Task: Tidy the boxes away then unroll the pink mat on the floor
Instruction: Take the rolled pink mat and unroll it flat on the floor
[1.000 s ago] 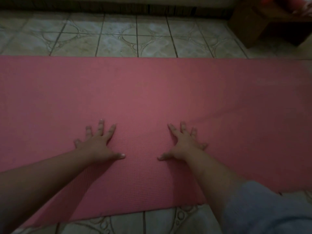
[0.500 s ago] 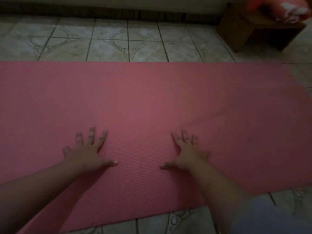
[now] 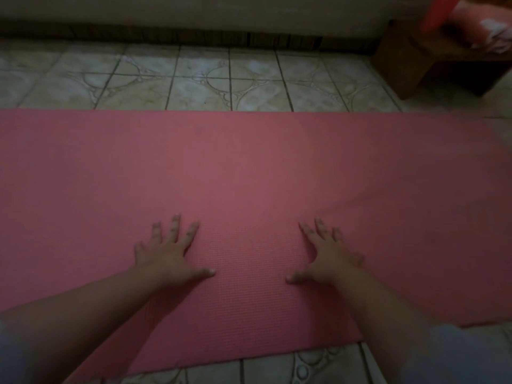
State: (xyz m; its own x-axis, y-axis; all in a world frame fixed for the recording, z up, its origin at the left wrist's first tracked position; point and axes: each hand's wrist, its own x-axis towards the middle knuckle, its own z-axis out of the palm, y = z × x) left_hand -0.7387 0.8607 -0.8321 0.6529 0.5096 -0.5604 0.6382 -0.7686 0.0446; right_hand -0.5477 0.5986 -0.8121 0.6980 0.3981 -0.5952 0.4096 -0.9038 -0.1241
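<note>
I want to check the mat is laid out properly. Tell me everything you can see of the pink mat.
The pink mat lies unrolled and flat on the tiled floor, running left to right and past the left edge of view. Its surface looks like finely textured foam. A shallow ripple rises on the right part. The left hand and right hand press on it, palms down, fingers spread. Its right end lies near a wooden bench, apart from it.

We count one pink mat [image 3: 249, 167] spread on the tiled floor [image 3: 199, 81], two hands on it, a left hand [image 3: 169, 253] and a right hand [image 3: 329, 256], one wooden bench [image 3: 415, 59], and one red patterned cushion [image 3: 479, 26] on that bench
</note>
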